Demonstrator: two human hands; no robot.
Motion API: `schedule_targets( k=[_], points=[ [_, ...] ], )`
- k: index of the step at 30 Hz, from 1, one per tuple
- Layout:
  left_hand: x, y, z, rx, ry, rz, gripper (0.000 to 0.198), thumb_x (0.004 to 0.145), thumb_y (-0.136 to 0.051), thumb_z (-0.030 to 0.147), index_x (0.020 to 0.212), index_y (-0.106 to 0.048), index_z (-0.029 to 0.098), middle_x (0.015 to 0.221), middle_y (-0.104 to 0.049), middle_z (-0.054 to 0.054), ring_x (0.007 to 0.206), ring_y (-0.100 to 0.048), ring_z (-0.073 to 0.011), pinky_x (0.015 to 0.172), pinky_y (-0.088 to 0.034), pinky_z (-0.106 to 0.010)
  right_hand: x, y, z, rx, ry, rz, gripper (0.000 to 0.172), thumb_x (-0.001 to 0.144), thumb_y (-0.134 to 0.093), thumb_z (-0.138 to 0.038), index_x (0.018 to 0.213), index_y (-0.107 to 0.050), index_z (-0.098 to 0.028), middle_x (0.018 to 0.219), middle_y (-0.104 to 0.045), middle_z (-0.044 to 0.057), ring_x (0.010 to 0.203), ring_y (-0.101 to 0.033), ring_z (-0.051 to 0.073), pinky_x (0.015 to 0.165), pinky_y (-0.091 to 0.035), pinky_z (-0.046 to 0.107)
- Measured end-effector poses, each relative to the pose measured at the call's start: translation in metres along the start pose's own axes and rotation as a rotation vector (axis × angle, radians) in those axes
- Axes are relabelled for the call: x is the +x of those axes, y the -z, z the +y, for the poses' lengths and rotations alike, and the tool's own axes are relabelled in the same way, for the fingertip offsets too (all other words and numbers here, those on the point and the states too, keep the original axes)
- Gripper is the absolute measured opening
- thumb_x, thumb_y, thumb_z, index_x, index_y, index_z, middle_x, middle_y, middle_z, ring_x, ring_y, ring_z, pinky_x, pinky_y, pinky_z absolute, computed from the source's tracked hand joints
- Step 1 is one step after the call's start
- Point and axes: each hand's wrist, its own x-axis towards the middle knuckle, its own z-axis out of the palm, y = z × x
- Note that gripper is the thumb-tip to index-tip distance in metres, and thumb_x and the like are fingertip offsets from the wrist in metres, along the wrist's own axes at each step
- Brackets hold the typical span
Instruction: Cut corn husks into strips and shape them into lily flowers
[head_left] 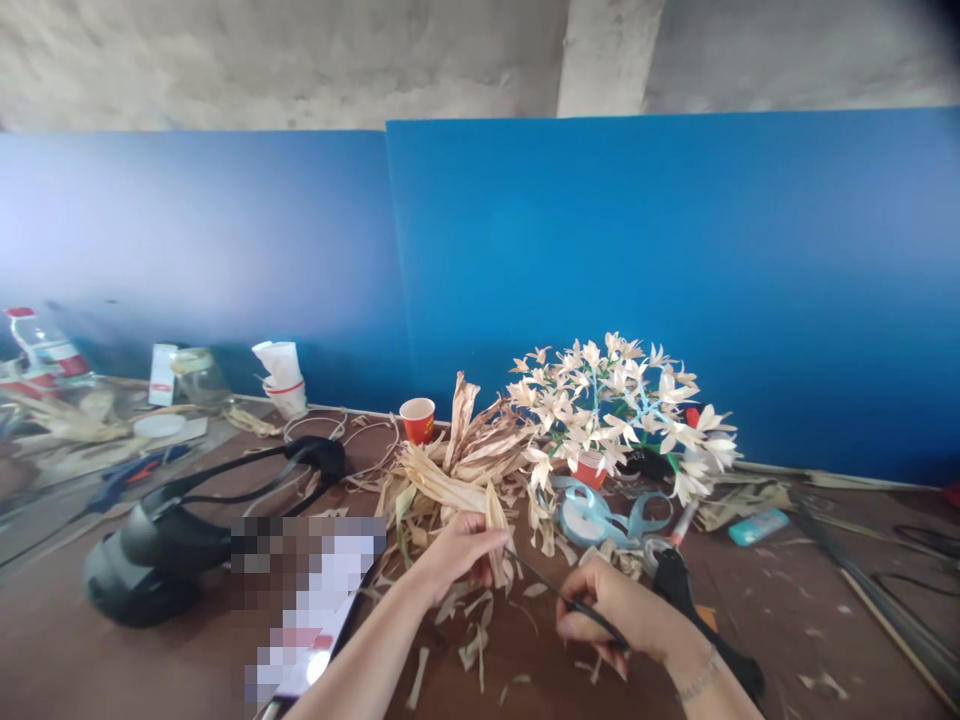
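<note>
Scrap-strewn brown tabletop [757, 610] (papery corn husks [457, 470])

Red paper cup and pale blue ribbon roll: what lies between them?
The head view shows a heap of dried corn husks between the red paper cup and the pale blue ribbon roll.

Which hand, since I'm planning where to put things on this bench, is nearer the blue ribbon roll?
Right. The right hand is just below the blue ribbon roll, not touching it. The left hand, holding dried husks, is farther off, to the roll's lower left.
</note>
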Motion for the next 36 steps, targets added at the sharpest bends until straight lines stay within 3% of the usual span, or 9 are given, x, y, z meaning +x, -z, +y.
schedule_targets(
  k=[9, 16, 24, 31, 36],
  points=[
    [0.000, -0.002, 0.005, -0.080, -0.027, 0.178, 0.027, 0.065, -0.068, 0.038, 0.065, -0.060, 0.013, 0.045, -0.053, 0.003, 0.036, -0.046, -0.0056, 0.036, -0.025, -0.015, -0.003, -0.001, 0.003, 0.049, 0.057, -0.010, 0.018, 0.067, -0.063, -0.028, 0.077, -0.060, -0.015, 0.049, -0.055, -0.004, 0.034, -0.047, 0.005, 0.033, -0.037, 0.013],
    [0.004, 0.005, 0.009, -0.397, -0.167, 0.349, 0.031, 0.058, -0.074, 0.038, 0.062, -0.059, 0.012, 0.043, -0.045, 0.006, 0.036, -0.036, -0.0023, 0.035, -0.016, -0.015, 0.005, -0.016, -0.004, 0.054, 0.107, 0.152, 0.024, 0.069, -0.062, -0.034, 0.083, -0.058, -0.014, 0.045, -0.054, -0.005, 0.036, -0.047, 0.007, 0.036, -0.039, 0.016],
    [0.004, 0.005, 0.013, -0.454, -0.202, 0.344, 0.035, 0.054, -0.076, 0.041, 0.061, -0.060, 0.011, 0.037, -0.043, 0.006, 0.034, -0.031, -0.0021, 0.036, -0.013, -0.016, 0.027, -0.041, -0.017, 0.152, 0.198, 0.141, 0.033, 0.065, -0.065, -0.043, 0.077, -0.056, -0.014, 0.042, -0.049, -0.007, 0.035, -0.046, 0.008, 0.035, -0.040, 0.018],
    [0.002, 0.006, 0.013, -0.508, -0.181, 0.346, 0.037, 0.053, -0.077, 0.042, 0.059, -0.056, 0.012, 0.042, -0.047, 0.006, 0.036, -0.036, -0.0020, 0.038, -0.019, -0.015, 0.033, -0.047, -0.035, 0.205, 0.256, 0.159, 0.033, 0.064, -0.064, -0.044, 0.075, -0.055, -0.013, 0.041, -0.050, -0.006, 0.034, -0.046, 0.008, 0.033, -0.036, 0.017],
    [0.002, 0.007, 0.016, -0.513, -0.212, 0.364, 0.036, 0.053, -0.077, 0.042, 0.064, -0.061, 0.011, 0.041, -0.045, 0.006, 0.035, -0.034, -0.0023, 0.037, -0.015, -0.017, 0.037, -0.051, -0.039, 0.267, 0.254, 0.171, 0.033, 0.064, -0.064, -0.044, 0.075, -0.054, -0.015, 0.041, -0.051, -0.007, 0.032, -0.044, 0.007, 0.033, -0.034, 0.017]
  ],
)
